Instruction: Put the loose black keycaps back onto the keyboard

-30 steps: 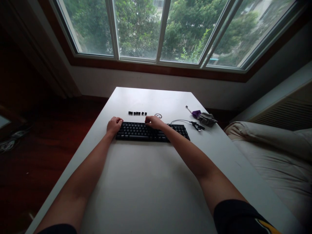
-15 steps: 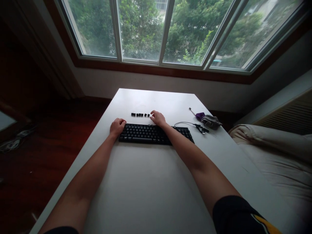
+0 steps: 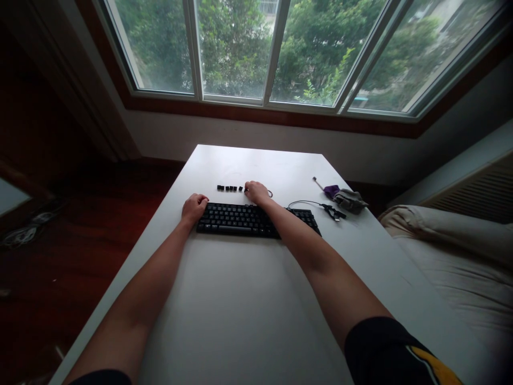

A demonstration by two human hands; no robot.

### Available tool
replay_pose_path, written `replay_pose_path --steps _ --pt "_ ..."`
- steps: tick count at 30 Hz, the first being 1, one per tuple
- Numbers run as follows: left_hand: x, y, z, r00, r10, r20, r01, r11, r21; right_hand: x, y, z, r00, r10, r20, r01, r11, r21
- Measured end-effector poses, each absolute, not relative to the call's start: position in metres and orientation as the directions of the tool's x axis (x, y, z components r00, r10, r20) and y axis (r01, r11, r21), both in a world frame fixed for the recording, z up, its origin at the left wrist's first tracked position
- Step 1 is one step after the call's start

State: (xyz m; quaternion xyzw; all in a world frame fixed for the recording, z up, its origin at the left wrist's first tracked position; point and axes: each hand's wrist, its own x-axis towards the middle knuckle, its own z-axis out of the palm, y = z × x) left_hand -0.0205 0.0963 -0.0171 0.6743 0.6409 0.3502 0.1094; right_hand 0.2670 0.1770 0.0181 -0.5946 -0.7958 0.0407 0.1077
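Observation:
A black keyboard lies across the white table, its right part crossed by my right forearm. My left hand is closed on the keyboard's upper left corner, its fingers curled and partly hidden. Beyond the keyboard, several small black keycaps stand in a line on the tabletop. At the right end of that line my right hand is closed, with thumb and fingertips pinched on the last keycap. Only a sliver of this keycap shows.
To the right of the keyboard lies its bundled cable with a USB plug. A grey and purple cloth and a thin stick-like tool are behind it. A padded beige seat borders the white table on the right.
My right hand has moved slightly left, and its spread fingers have closed on the end keycap. My left hand stays at the keyboard's corner. The whole view has shifted a little.

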Motion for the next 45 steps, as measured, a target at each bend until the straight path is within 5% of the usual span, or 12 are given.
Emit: replay_pose_path --steps 4,11,15,27,37,45 --pt "-0.02 0.095 -0.015 -0.071 0.944 0.322 0.788 -0.145 0.598 0.273 0.168 0.026 -0.253 0.96 0.116 0.915 0.277 -0.292" --pt "-0.02 0.096 -0.018 -0.066 0.939 0.337 0.781 -0.162 0.603 0.283 0.136 0.032 -0.467 0.877 0.114 0.715 0.45 -0.535" --pt "-0.021 0.096 -0.018 -0.067 0.94 0.335 0.78 -0.16 0.605 0.282 0.127 0.035 -0.501 0.863 0.067 0.694 0.447 -0.564" --pt "-0.022 0.098 -0.021 -0.064 0.933 0.354 0.768 -0.18 0.614 0.278 0.125 0.044 -0.505 0.861 -0.051 0.789 0.437 -0.432" --pt "-0.021 0.097 -0.02 -0.068 0.936 0.344 0.762 -0.174 0.624 0.263 0.11 0.053 -0.542 0.84 -0.02 0.837 0.538 -0.104" --pt "-0.018 0.095 -0.018 -0.031 0.923 0.384 0.748 -0.233 0.621 0.265 0.107 0.057 -0.542 0.839 -0.041 0.839 0.538 -0.086"
